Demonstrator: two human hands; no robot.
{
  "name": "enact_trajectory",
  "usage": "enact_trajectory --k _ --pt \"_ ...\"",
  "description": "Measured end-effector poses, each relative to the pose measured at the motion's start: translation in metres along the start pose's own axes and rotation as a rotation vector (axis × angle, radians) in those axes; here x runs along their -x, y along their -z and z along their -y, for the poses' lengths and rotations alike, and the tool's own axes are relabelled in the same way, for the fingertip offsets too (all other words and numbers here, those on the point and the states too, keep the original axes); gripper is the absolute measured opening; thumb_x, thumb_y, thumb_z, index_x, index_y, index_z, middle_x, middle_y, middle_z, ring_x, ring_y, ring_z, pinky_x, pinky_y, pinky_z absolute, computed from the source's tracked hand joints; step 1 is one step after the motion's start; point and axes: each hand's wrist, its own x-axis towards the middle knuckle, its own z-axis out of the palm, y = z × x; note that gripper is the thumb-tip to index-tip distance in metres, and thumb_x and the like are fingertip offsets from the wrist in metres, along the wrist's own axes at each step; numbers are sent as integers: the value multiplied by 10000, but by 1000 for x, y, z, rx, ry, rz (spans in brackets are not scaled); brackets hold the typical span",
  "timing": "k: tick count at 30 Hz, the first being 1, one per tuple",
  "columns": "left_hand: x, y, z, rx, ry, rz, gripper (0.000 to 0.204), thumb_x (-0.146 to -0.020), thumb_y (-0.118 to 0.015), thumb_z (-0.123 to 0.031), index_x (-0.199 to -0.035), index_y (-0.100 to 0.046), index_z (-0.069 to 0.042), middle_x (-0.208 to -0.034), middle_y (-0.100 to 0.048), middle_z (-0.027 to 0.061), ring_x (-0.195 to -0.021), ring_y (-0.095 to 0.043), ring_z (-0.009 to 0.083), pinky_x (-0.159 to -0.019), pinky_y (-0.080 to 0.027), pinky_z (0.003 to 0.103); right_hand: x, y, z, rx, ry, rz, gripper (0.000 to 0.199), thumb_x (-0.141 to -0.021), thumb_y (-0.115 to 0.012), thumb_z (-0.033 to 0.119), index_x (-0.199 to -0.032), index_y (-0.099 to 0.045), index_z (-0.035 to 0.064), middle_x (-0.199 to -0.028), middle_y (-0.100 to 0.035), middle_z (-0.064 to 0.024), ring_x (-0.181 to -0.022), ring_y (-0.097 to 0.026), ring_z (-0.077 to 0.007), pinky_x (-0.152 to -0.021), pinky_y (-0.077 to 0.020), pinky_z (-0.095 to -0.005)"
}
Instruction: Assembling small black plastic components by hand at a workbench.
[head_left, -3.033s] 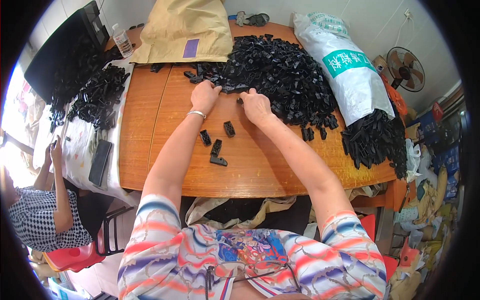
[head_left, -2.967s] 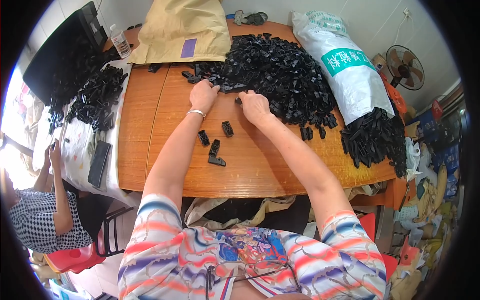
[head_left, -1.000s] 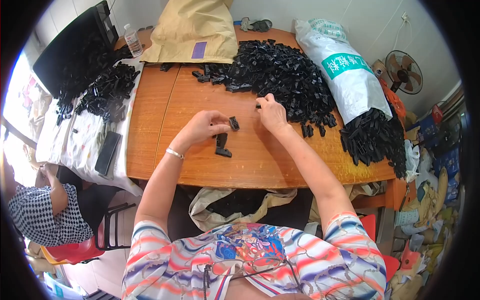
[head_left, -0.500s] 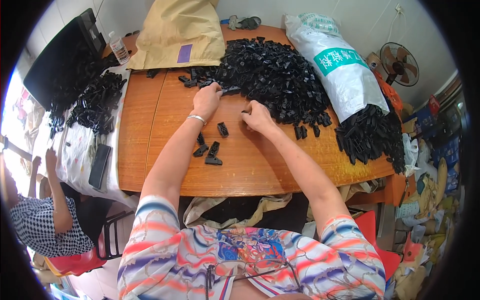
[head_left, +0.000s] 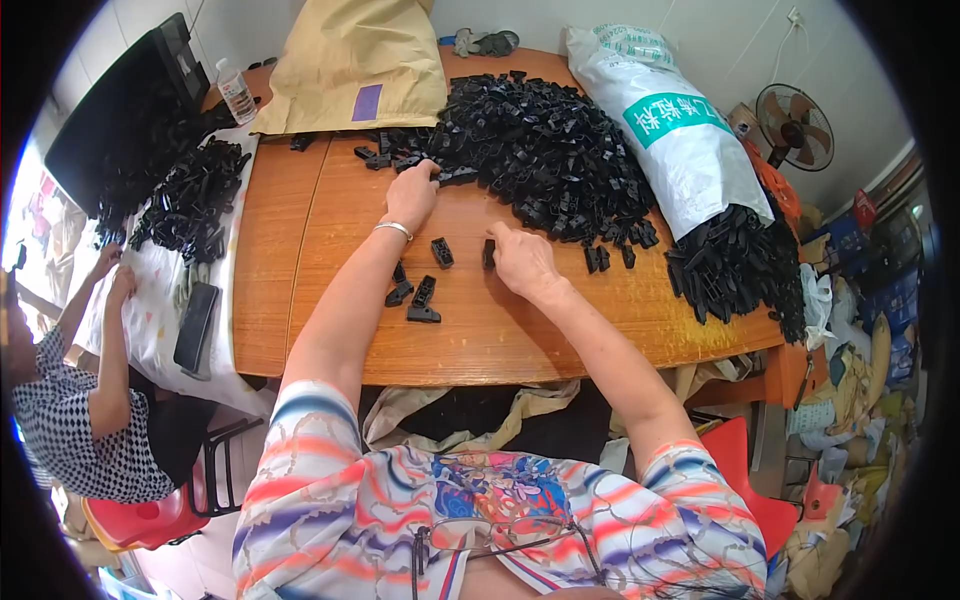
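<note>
A large heap of small black plastic parts (head_left: 550, 150) lies at the far middle of the wooden table (head_left: 470, 350). My left hand (head_left: 410, 197) is at the heap's near left edge, fingers closed beside a longer black piece (head_left: 460, 176); what they grip is hidden. To the right, over the bare wood in front of the heap, my right hand (head_left: 525, 262) has its fingers bent around a small black part (head_left: 488, 254) at their tips. Between my forearms lie several loose black parts (head_left: 422, 290), one of them (head_left: 442, 252) standing a little apart, closer to my right hand.
Behind the table's left half stands a tan sack (head_left: 350, 60). A white sack (head_left: 680, 130) at right spills long black pieces (head_left: 730, 265). On a cloth-covered side table, a phone (head_left: 197, 328) lies near more black parts (head_left: 190, 195), where another person's hands (head_left: 115, 275) are. A fan (head_left: 797, 128) stands far right.
My right hand has shifted slightly right and nearer me, and a black part now shows at its fingertips. My left hand stays almost in place. The other person's hands moved toward their black parts.
</note>
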Motion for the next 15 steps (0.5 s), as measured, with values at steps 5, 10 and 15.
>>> enact_trajectory --k 5,10,15 --pt "6 11 -11 10 56 116 178 -850 -618 -181 -1005 -646 -99 -1022 -667 144 -978 -620 326 -823 -484 435 7 14 4 131 99 88 239 -809 -526 37 -1038 -592 59 -964 -590 -202 -790 -644 -378 -698 -527 -441" --pt "12 12 -4 66 154 124 207 -845 -644 -237 -982 -652 -82 -991 -674 153 -969 -630 312 -834 -483 422 8 8 0 95 179 109 204 -786 -562 21 -979 -617 52 -946 -576 -188 -789 -642 -370 -697 -531 -429" --pt "9 9 8 -37 244 23 356 -777 -727 -322 -1000 -667 -51 -981 -677 189 -969 -642 308 -825 -499 409 8 1 -12 74 170 20 164 -753 -690 109 -889 -636 34 -913 -587 -181 -769 -634 -366 -692 -515 -439"
